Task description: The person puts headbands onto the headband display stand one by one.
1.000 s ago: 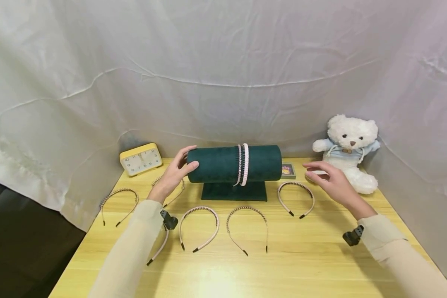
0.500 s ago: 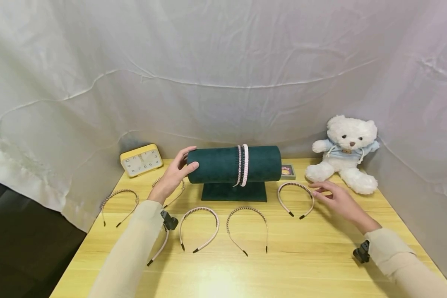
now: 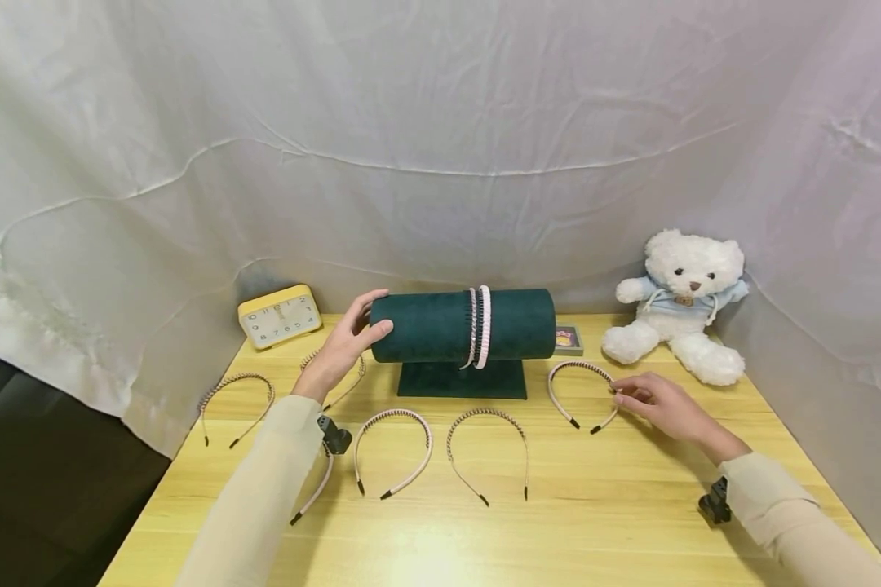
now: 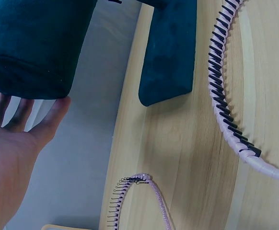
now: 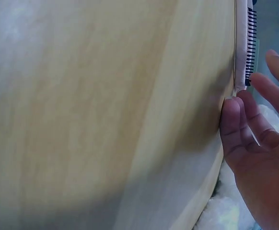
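A dark green velvet headband stand [image 3: 426, 326] is a padded roll on a flat foot. Two pink headbands [image 3: 484, 326] with black teeth circle its roll, side by side. My left hand [image 3: 345, 342] holds the roll's left end, thumb in front; the left wrist view shows its fingertips against the end's rim. At the stand's right lies another pink toothed headband [image 3: 560, 399]. My right hand [image 3: 664, 408] pinches that headband's right side between thumb and fingers, low over the table. In the right wrist view the pinched part is mostly hidden by the fingertips.
Several more headbands lie on the wooden table [image 3: 440, 546], such as one front left of the stand [image 3: 392, 412] and one in front [image 3: 524, 465]. A yellow clock [image 3: 279, 316] stands back left, a white teddy bear [image 3: 693, 265] back right. A small framed picture [image 3: 568, 340] lies behind.
My right hand has come down and left from beside the teddy bear to the right headband and now pinches its side. The left hand has stayed at the stand's end.
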The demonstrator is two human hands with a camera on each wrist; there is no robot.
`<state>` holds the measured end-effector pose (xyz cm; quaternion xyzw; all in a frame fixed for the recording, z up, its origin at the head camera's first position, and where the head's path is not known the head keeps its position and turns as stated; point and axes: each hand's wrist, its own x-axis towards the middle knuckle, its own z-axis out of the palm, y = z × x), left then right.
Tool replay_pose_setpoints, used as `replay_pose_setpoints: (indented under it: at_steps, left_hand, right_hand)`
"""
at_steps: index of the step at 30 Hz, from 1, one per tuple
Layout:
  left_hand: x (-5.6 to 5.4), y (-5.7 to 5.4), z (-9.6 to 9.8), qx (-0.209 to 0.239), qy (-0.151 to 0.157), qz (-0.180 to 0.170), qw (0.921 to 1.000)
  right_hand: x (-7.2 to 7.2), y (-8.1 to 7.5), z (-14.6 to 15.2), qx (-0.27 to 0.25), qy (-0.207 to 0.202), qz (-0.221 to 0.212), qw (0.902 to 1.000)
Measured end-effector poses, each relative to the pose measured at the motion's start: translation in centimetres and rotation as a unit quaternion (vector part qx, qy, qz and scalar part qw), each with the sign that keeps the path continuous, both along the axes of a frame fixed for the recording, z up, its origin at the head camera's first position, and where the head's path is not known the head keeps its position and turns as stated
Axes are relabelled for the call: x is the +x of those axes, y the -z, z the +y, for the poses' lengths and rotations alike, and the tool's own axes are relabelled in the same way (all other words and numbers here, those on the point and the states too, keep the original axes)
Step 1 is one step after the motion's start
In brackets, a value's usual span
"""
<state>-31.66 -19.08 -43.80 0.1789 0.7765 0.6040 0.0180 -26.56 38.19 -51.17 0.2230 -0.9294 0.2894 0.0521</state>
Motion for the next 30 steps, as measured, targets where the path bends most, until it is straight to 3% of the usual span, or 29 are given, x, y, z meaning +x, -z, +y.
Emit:
replay_pose_setpoints:
  at_steps: [18, 26, 30]
  left_hand:
    - [-0.1, 0.1, -0.1, -0.006, 0.001, -0.001, 1.0000]
    - [0.0, 0.0, 0.0, -0.002, -0.001, -0.001, 1.0000]
    - [0.0, 0.0, 0.0, -0.001, 0.000, -0.002, 1.0000]
  right_hand:
    - [1.5, -0.5, 1.1, 0.007, 0.028, -0.027, 0.9992]
    - [1.1, -0.7, 0.7, -0.003, 0.032, -0.003, 0.9995]
    - [0.7, -0.6, 0.3, -0.001, 0.006, 0.011, 0.9999]
